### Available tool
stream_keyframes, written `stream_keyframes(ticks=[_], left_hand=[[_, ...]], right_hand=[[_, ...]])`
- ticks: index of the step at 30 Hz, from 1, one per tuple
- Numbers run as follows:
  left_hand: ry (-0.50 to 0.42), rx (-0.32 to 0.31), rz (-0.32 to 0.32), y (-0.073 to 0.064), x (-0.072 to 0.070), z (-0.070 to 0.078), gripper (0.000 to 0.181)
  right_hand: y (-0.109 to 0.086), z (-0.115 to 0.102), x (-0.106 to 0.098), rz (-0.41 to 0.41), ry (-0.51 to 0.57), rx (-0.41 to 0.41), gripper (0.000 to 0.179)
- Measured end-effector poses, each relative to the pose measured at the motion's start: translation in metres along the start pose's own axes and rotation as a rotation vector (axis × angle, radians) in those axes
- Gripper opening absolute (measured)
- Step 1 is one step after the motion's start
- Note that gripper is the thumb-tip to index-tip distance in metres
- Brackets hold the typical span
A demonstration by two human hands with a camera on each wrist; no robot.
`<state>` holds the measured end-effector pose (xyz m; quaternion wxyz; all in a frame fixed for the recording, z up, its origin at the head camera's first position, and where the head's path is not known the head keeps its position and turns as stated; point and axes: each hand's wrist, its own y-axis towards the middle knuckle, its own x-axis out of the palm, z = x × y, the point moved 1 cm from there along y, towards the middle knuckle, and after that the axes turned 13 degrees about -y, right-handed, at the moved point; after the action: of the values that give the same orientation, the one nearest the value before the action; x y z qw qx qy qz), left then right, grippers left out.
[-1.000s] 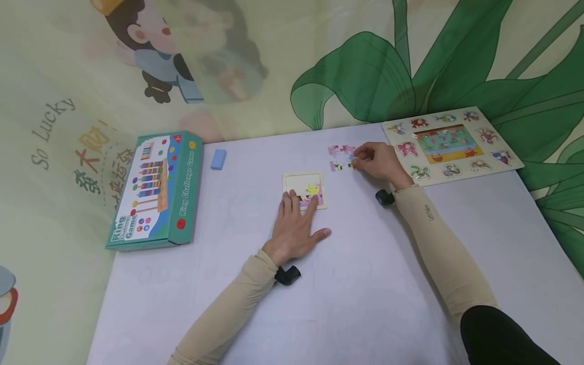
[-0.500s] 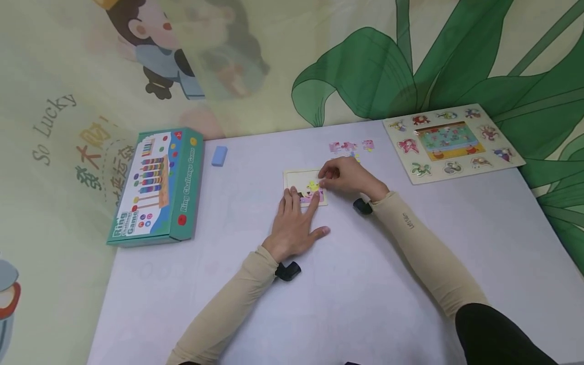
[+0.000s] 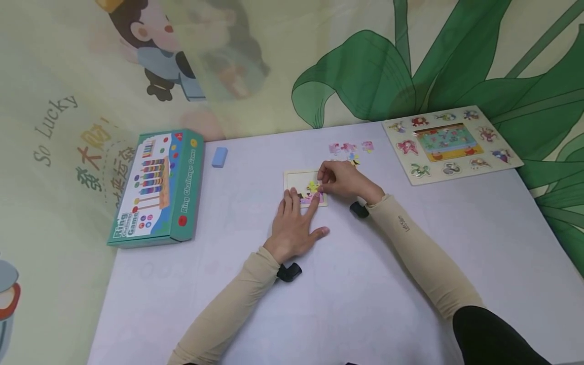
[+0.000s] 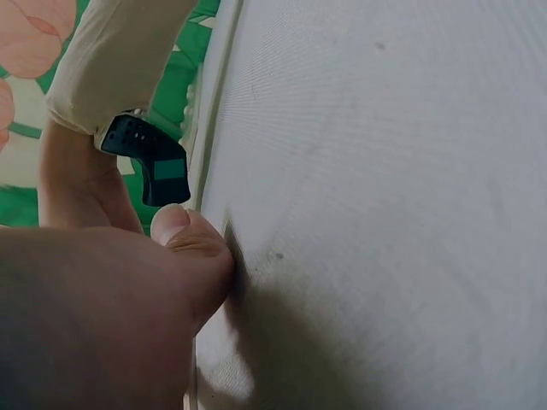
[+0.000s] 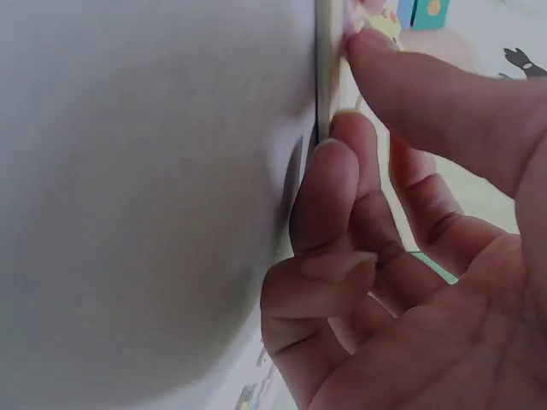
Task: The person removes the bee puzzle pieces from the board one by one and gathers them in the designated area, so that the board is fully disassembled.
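Step in hand, as judged: seating a piece at the right side of the puzzle frame [image 3: 298, 179], which lies flat on the table [image 3: 365, 284]. The left hand [image 3: 292, 230] rests on the near edge, fingers extended, gripping nothing. The right hand [image 3: 344, 179] has bent fingers at the right rim; whether they pinch a piece cannot be told. The next move likely calls for light thumb pressure until flush, then selecting from the loose pieces [image 3: 349, 147] beyond.
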<state>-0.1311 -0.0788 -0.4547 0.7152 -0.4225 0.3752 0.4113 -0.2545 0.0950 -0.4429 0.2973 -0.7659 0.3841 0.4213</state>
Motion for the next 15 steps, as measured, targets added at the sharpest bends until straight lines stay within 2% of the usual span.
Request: stream_keyframes(ticks=[5, 9, 15], left_hand=[[0.012, 0.000, -0.001, 0.002, 0.000, 0.003, 0.086], [0.015, 0.009, 0.007, 0.002, 0.001, 0.004, 0.086], [0.007, 0.000, 0.010, -0.001, 0.001, 0.003, 0.087]], right_hand=[[-0.003, 0.004, -0.003, 0.054, 0.058, -0.010, 0.014], [-0.006, 0.013, -0.011, 0.139, 0.111, -0.002, 0.011], [-0.013, 0.040, -0.030, 0.243, 0.247, 0.099, 0.017]])
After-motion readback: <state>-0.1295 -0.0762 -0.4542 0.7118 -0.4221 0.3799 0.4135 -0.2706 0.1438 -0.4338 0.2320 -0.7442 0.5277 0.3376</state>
